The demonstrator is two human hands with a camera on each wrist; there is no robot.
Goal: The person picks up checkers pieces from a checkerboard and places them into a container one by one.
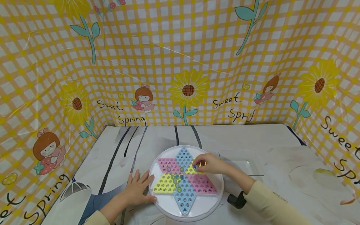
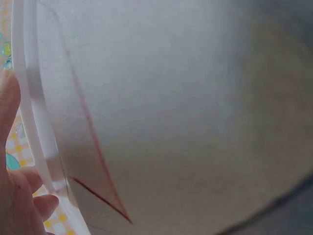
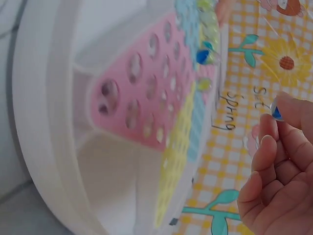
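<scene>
Over the round plastic board (image 1: 168, 206), right hand (image 1: 209, 163) pinches a glassy marble (image 1: 195, 167) (blue); left hand (image 1: 137, 187) rests flat.

The round board (image 1: 197, 212) was white, its star (image 1: 184, 181) pink, yellow and pale blue. The marble (image 3: 276, 113) was blue. The backdrop (image 1: 180, 62) bore yellow checks and sunflowers.

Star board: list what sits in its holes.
A few glass marbles lie in holes near the middle of the star board. The right hand pinching a blue marble hides holes beneath.
</scene>
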